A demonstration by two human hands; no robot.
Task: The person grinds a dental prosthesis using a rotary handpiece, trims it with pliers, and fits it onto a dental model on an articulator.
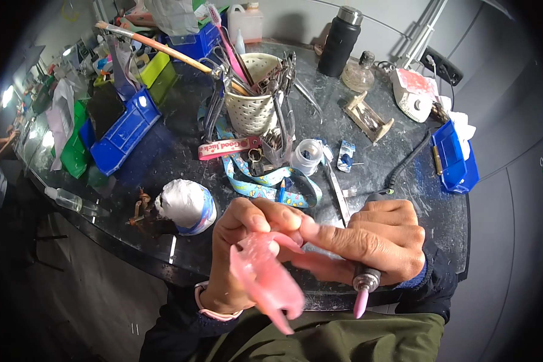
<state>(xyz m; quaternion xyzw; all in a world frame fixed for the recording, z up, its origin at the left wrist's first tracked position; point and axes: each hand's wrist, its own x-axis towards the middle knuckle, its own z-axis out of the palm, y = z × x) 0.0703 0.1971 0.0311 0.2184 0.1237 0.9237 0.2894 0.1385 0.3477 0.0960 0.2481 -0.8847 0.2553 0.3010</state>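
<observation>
My left hand pinches a pink denture base, a thin curved acrylic plate whose lower end is blurred. In my right hand is a rotary handpiece with a pink pointed tip aimed down toward my lap. My right fingers reach across to the left, and one fingertip meets the left fingers at the top of the plate. The tip is apart from the plate. Left of my left hand stands a white plaster lump with a blue band, beside a brownish metal piece.
A white perforated basket full of tools stands at the back, a patterned lanyard in front. Metal tweezers lie beyond my hands, near a small clear jar. Blue bins flank the dusty dark table. A black bottle stands behind.
</observation>
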